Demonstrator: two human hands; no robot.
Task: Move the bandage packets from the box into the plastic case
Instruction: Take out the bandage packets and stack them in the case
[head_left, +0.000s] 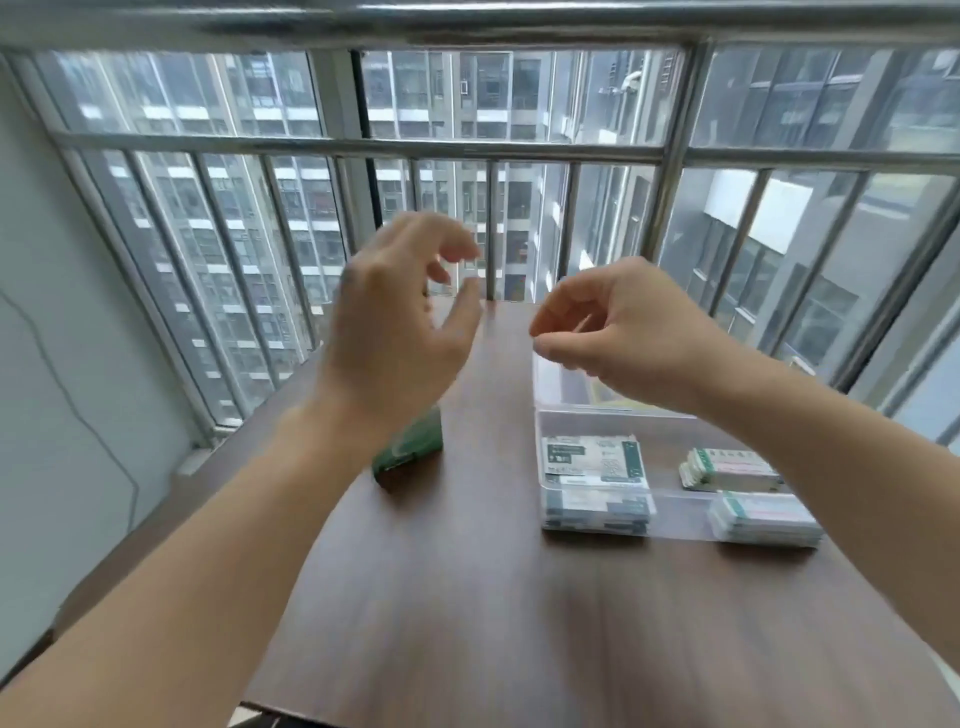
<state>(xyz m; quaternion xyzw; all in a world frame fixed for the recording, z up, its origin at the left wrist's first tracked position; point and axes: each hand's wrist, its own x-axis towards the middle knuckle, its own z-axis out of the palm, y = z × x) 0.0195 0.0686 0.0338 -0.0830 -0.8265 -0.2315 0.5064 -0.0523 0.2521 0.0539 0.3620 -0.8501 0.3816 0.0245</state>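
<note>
Head view, wide angle, looking down over a dark wood tabletop (467, 597) set against a barred window (493, 150).

Far left: pale wall, thin crack line running down it.

Left hand (395, 332) raised above the tabletop, motion-blurred; grip loosely curled, thumb and fingers apart, nothing visibly held. Directly below and partly hidden by the wrist: green box (413, 449), lying on the tabletop, near end toward the camera. Open or closed, and whether any packets remain inside: cannot tell.

Right of centre: right hand (618, 338) also raised, fingers curled in with thumb near fingertips; grip looks empty, though something very thin pinched there cannot be ruled out.

Below the right hand: clear plastic case (675, 512), lid standing up at the back. Bandage packets (592, 462) stacked in the left part of the case, more stacks (732, 470) toward the right, partly behind the right forearm.

Judgement: most packets already transferred; both hands between moves.

Risks from here:
- Knocking the box with the left wrist on descent, given the box sits right beneath it.
- Right forearm brushing the case wall or upright lid, shifting the case or toppling the stacks.
- Blind reach into the box while its opening is hidden.
</note>
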